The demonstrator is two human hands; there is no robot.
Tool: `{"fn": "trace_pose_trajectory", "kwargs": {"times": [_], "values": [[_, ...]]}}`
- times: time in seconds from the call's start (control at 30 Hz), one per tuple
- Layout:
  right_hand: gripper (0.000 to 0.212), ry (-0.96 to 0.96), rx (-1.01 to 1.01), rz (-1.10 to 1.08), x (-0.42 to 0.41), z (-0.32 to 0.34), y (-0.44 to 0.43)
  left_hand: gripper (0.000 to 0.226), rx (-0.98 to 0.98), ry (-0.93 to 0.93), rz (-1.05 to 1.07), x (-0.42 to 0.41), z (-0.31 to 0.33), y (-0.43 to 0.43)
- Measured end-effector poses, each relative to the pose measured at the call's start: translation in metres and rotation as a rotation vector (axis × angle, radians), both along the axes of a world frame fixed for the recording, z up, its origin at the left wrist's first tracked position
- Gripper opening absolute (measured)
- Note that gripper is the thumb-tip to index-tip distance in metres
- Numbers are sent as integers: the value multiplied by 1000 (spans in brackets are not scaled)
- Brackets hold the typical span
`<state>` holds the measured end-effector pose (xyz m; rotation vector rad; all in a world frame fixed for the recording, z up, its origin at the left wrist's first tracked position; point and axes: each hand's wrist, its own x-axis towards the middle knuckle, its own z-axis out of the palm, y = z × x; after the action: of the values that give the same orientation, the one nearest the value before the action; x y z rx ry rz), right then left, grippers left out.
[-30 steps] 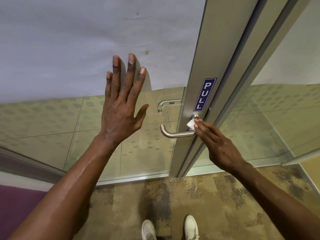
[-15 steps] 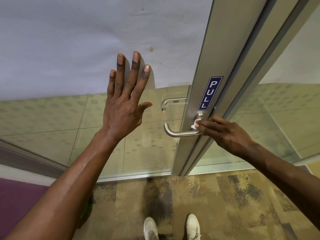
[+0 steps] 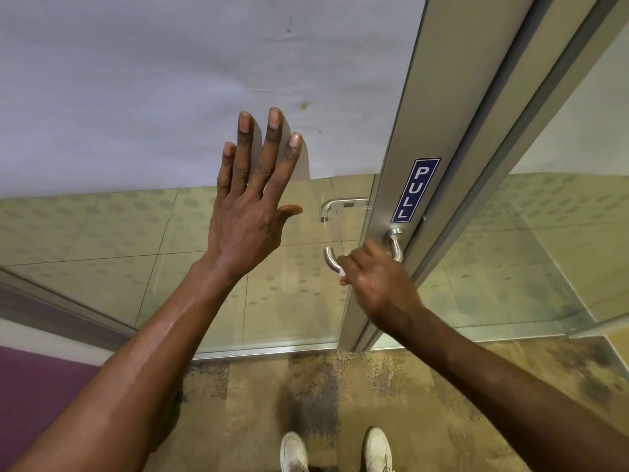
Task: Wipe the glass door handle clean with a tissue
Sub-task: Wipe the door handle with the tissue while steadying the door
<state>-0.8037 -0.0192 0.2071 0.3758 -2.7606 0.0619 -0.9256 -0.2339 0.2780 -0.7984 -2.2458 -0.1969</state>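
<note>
I'm mid-wipe here. My left hand (image 3: pixel 252 212) is spread flat, fingers splayed, against the glass door (image 3: pixel 102 250), holding nothing, only bracing the panel. Moving right, one lever handle (image 3: pixel 329 258) sticks out on my side, and a second handle (image 3: pixel 335 206) shows through the glass on the far side. My right hand (image 3: pixel 372 279) has its grip curled closed around the near lever, with one tissue (image 3: pixel 341 273) tucked inside, just a white sliver showing. Next, I judge, calls for sliding along to the curved tip, which still looks uncovered. One PULL sign (image 3: pixel 415 189), two shoes below.
</note>
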Motion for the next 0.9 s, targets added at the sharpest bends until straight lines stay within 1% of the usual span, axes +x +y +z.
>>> {"fn": "trace_pose_trajectory", "kwargs": {"times": [0.13,0.2,0.27,0.3,0.37,0.4,0.47,0.53,0.63,0.77,0.9], "values": [[24,-163,108,-192,-7,18,-43,111,34,7,-1,2,-1,4],[36,-228,88,-260,-8,23,-57,113,48,4,-2,2,-1,5],[50,-221,87,-293,-9,25,-61,113,57,7,-8,3,-1,5],[48,-218,85,-280,-8,24,-61,112,59,6,-11,3,0,5],[33,-226,96,-211,-2,20,-52,113,60,5,-10,3,-1,5],[30,-210,108,-176,2,19,-44,113,60,7,-8,3,-2,5],[27,-160,115,-121,8,17,-23,114,65,9,-7,3,-2,5],[25,-71,105,-50,12,11,-2,114,66,8,-7,4,-2,5],[32,-15,137,53,13,6,26,111,63,4,-6,5,-2,6],[49,-25,203,132,12,6,64,103,60,-5,-13,6,-1,6],[46,-57,255,235,2,10,102,102,61,-11,-4,8,1,6]]}}
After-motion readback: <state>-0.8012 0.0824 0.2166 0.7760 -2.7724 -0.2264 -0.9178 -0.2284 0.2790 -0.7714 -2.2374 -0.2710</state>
